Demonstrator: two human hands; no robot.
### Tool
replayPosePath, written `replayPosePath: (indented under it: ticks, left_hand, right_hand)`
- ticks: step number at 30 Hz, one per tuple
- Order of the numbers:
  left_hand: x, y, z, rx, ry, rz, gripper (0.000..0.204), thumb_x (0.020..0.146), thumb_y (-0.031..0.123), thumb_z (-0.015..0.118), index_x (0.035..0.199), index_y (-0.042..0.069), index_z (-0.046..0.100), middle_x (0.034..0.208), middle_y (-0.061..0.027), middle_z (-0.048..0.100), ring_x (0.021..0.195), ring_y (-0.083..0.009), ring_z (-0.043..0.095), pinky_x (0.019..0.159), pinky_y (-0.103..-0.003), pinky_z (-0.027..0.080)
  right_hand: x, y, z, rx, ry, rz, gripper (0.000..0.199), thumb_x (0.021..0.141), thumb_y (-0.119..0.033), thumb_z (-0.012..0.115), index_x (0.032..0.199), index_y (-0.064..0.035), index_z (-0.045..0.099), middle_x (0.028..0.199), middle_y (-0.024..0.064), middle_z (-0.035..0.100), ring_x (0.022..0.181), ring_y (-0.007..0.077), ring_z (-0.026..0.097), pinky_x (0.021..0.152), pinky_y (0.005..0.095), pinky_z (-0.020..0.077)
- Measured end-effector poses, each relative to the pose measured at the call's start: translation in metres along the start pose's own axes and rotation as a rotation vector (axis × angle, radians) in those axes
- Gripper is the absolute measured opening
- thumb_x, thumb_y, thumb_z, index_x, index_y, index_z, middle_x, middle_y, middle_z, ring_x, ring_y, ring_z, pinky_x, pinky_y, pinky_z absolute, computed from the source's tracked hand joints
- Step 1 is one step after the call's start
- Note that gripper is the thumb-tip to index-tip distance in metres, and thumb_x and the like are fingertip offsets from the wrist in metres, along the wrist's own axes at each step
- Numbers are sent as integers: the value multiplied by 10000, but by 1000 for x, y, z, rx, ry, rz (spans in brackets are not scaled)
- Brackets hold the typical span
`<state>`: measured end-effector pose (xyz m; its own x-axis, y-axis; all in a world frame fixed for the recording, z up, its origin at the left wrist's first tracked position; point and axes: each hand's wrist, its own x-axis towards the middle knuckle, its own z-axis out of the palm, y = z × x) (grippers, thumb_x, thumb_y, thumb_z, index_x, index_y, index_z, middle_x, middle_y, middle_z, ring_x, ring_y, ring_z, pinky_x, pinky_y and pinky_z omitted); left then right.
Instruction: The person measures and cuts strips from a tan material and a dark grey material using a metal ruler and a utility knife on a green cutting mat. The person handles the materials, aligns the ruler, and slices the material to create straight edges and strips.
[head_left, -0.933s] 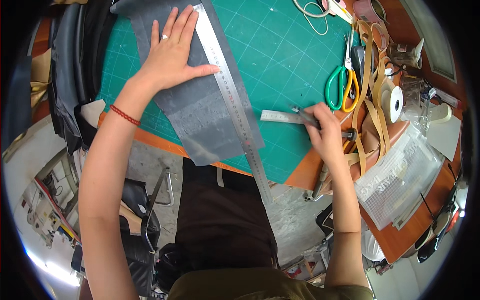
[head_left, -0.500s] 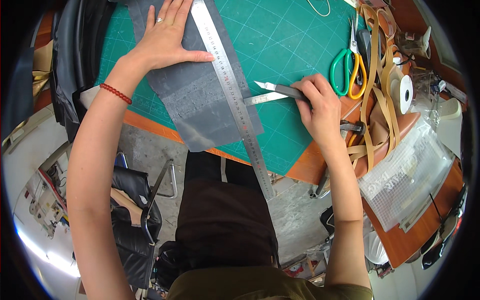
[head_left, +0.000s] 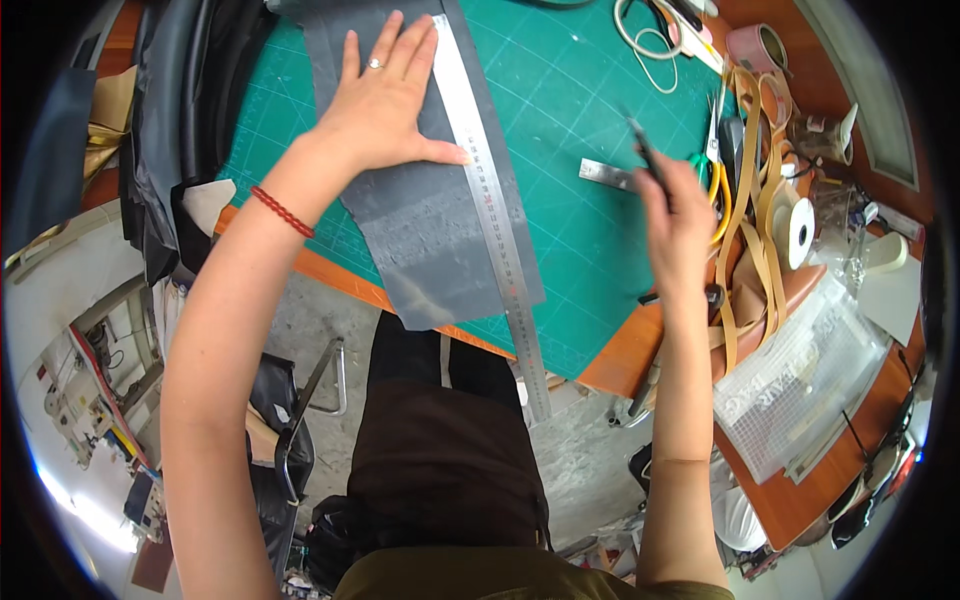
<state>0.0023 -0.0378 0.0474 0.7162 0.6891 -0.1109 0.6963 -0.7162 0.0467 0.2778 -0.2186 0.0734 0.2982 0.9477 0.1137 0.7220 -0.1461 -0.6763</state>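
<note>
My left hand (head_left: pixel 385 120) lies spread on a dark grey leather-like sheet (head_left: pixel 430 250), its thumb on the edge of a long steel ruler (head_left: pixel 490 205). The ruler runs down the sheet's right side, and its near end sticks out past the table edge. To the right, over the green cutting mat (head_left: pixel 580 260), my right hand (head_left: pixel 682 215) is closed around a craft knife (head_left: pixel 648 155), its blade end blurred and pointing away from me. A short steel ruler (head_left: pixel 605 174) juts leftward from the same hand, apart from the sheet.
Scissors (head_left: pixel 718 185) with green and yellow handles lie beyond my right hand, partly hidden. Tan straps (head_left: pixel 750 220), a white spool (head_left: pixel 801 232) and a clear plastic bag (head_left: pixel 800 375) crowd the right side. Black material (head_left: pixel 165 130) hangs at the left; a chair (head_left: pixel 285 420) stands below.
My right hand has drawn the knife and short ruler rightward, away from the long ruler, and the knife now points farther away from me. My left hand stays on the sheet. The view has shifted.
</note>
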Motion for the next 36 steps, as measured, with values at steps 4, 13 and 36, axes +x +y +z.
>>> replayPosePath:
  ticks: [4,13,36]
  left_hand:
    - [1,4,-7,-42,-59,-55,1383,588,727,804,1564,-50,207,1651,-174,201,1551,-351,115,1213,-643,107]
    - [-1,6,-8,-152,-89,-102,1406,580,697,828,1582,-30,162,1671,-140,170,1556,-325,111,1211,-659,93]
    - [-3,19,-23,-95,-152,-136,1203,704,612,796,1565,-11,232,1643,-142,232,1544,-313,149,1211,-648,108]
  right_hand:
    - [37,-63,50,115,-236,121,301,991,-173,593,1247,-16,587,888,240,694,854,430,682,744,490,522]
    - [86,-85,118,-220,-154,-117,434,972,-121,555,1406,-105,547,849,222,705,754,419,689,671,521,544]
    - [-66,-86,66,-388,-313,-2,651,873,-50,617,1503,-132,473,726,142,648,549,336,652,502,467,535]
